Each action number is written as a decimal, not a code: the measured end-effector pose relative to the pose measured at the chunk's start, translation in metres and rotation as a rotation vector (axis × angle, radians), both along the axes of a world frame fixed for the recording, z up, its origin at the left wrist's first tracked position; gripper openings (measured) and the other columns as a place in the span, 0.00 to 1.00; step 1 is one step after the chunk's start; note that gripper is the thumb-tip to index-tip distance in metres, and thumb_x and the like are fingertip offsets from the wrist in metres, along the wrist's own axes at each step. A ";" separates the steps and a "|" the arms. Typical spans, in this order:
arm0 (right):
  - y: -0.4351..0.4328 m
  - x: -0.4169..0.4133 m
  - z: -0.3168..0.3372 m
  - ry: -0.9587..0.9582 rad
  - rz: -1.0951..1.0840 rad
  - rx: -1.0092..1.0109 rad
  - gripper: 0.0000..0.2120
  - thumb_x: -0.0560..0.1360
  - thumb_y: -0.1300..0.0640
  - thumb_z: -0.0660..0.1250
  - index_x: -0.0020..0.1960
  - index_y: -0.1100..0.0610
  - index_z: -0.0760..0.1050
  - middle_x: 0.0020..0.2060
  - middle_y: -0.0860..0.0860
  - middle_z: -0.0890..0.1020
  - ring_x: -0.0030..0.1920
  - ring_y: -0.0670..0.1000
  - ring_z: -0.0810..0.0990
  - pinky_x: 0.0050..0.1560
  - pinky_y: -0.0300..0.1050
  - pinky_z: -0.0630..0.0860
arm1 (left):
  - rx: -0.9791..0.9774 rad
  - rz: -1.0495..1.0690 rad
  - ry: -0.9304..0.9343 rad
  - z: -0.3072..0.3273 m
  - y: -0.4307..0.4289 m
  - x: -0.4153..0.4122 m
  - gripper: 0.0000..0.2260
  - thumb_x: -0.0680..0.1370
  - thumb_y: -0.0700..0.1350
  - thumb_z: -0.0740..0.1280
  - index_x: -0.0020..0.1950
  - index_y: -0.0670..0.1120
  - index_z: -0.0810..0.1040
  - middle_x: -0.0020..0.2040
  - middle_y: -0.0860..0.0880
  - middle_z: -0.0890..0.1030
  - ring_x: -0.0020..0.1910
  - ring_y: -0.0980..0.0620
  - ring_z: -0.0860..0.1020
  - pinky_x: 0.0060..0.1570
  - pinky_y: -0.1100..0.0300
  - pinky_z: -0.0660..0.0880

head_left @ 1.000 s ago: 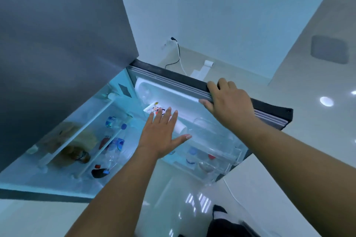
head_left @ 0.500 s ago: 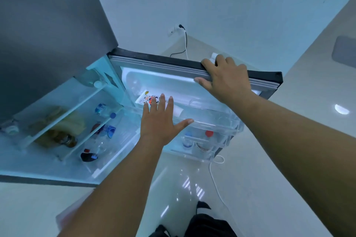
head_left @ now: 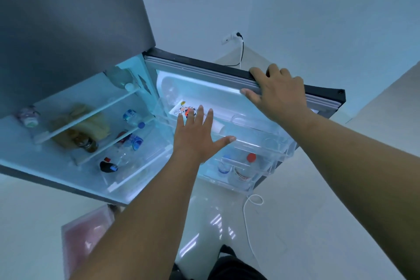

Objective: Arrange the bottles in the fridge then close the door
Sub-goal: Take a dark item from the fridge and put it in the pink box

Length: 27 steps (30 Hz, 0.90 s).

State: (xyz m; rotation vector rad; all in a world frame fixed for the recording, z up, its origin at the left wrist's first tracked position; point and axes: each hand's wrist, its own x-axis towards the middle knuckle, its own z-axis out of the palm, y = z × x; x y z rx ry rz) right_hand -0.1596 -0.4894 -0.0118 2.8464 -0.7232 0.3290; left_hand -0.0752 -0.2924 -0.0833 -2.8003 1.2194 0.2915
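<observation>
The lower fridge door (head_left: 322, 92) stands open. My right hand (head_left: 276, 92) grips its top edge, fingers curled over the dark rim. My left hand (head_left: 197, 136) is flat with fingers spread against the clear door shelf (head_left: 270, 143), holding nothing. A printed carton (head_left: 181, 110) lies under its fingertips. Two bottles stand in the lower door bin, one with a red cap (head_left: 251, 157) and one with a blue cap (head_left: 226, 160). Several bottles (head_left: 133, 118) lie on the lit glass shelves inside, including a dark cola bottle (head_left: 106, 166) and a brown jar (head_left: 87, 143).
The grey upper fridge door (head_left: 68, 29) fills the top left. A wall socket (head_left: 231, 36) with a black cable sits behind the door. A white cable (head_left: 247, 218) trails over the glossy floor. A pink bag (head_left: 84, 234) lies on the floor at lower left.
The view has shifted, showing more of the fridge interior and the floor. Both hands keep their hold on the door and move with it.
</observation>
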 end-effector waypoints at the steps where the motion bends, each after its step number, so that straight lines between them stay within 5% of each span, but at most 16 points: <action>1: 0.001 0.000 -0.001 -0.012 0.007 -0.005 0.25 0.77 0.33 0.51 0.65 0.49 0.64 0.52 0.57 0.75 0.48 0.60 0.73 0.45 0.55 0.74 | -0.009 0.007 0.020 0.002 0.000 0.001 0.49 0.68 0.79 0.40 0.81 0.51 0.42 0.82 0.47 0.43 0.80 0.44 0.45 0.77 0.41 0.43; 11: 0.035 0.023 -0.010 -0.044 0.242 -0.050 0.28 0.78 0.44 0.58 0.76 0.49 0.58 0.72 0.56 0.67 0.73 0.62 0.61 0.65 0.70 0.59 | -0.094 0.102 -0.056 0.003 0.064 0.013 0.43 0.74 0.75 0.45 0.82 0.53 0.42 0.82 0.50 0.42 0.80 0.46 0.43 0.77 0.41 0.44; 16: 0.099 0.071 -0.015 -0.022 0.485 -0.030 0.28 0.78 0.44 0.57 0.77 0.47 0.56 0.76 0.55 0.62 0.76 0.63 0.56 0.70 0.69 0.54 | -0.074 0.314 -0.072 -0.003 0.142 0.025 0.41 0.75 0.74 0.48 0.82 0.54 0.44 0.82 0.50 0.44 0.80 0.46 0.45 0.77 0.42 0.45; 23: 0.200 0.118 -0.044 0.086 0.725 0.088 0.31 0.75 0.47 0.64 0.76 0.46 0.59 0.75 0.55 0.64 0.75 0.64 0.58 0.69 0.66 0.59 | -0.085 0.548 -0.124 -0.014 0.253 0.023 0.40 0.76 0.71 0.50 0.82 0.52 0.46 0.82 0.49 0.46 0.80 0.43 0.49 0.76 0.42 0.51; 27: 0.239 0.139 -0.066 0.245 0.736 0.144 0.32 0.77 0.46 0.59 0.78 0.43 0.49 0.78 0.52 0.54 0.77 0.62 0.49 0.73 0.63 0.53 | -0.045 0.621 -0.097 -0.027 0.306 0.025 0.38 0.77 0.68 0.52 0.82 0.51 0.44 0.82 0.48 0.45 0.80 0.43 0.49 0.76 0.43 0.52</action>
